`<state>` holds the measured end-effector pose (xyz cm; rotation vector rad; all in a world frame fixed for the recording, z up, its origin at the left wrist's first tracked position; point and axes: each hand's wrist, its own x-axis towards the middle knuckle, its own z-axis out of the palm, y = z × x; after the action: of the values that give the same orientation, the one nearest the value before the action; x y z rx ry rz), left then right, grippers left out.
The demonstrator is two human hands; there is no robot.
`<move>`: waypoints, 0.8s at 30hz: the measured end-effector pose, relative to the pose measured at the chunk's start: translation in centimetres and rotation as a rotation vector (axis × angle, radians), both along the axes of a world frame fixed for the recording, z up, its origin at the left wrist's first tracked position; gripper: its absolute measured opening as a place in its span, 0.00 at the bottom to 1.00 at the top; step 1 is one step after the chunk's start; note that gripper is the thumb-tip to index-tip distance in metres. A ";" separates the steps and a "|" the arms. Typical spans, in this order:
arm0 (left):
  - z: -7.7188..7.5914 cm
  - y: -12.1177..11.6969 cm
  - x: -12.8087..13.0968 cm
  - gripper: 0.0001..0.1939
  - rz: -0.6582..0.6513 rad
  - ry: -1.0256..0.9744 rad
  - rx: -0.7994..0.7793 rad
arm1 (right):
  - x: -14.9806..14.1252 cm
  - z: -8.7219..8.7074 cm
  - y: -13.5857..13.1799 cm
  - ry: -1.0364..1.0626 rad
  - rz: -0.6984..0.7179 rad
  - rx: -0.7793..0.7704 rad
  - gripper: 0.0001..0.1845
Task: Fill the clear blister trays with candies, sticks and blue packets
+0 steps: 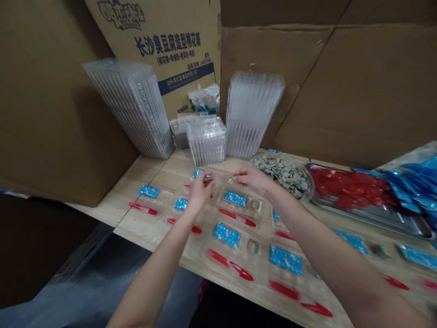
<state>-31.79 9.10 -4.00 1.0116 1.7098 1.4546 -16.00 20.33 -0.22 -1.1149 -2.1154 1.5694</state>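
Observation:
My right hand (251, 180) pinches a small tan-and-green sachet (231, 180) between its fingertips, above the clear plastic trays (262, 205). Close by on its left, my left hand (201, 189) has thumb and fingers curled together; whatever may be in them is too small to make out. A blue packet (197, 173) lies just behind that hand. The trays hold blue packets (235, 198) and red plastic pieces (237, 217), and some also hold a small sachet (255, 205). Beside my right wrist, a round clear container (309, 193) is heaped with similar sachets (283, 171).
Tall stacks of clear trays (133, 109) (252, 114) and a shorter stack (207, 141) stand against cardboard boxes (184, 27). On the right, a metal tray (385, 218) holds red pieces (351, 187), with blue packets (416, 182) heaped beside it.

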 end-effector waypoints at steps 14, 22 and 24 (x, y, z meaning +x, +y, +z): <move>-2.8 -1.6 -7.2 0.14 -0.095 0.269 -0.018 | -8.8 -3.2 2.3 -0.425 0.242 0.501 0.06; -3.0 -1.7 -7.4 0.13 -0.123 0.330 -0.015 | -6.9 -4.4 -0.2 -0.422 0.132 0.633 0.12; -3.0 -1.6 -7.5 0.13 -0.125 0.365 -0.034 | -6.9 -4.4 -0.7 -0.442 0.126 0.662 0.11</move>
<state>-39.24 7.47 -7.04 1.4058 1.8744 1.2112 -22.92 19.64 -4.64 -1.1539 -2.7277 0.5731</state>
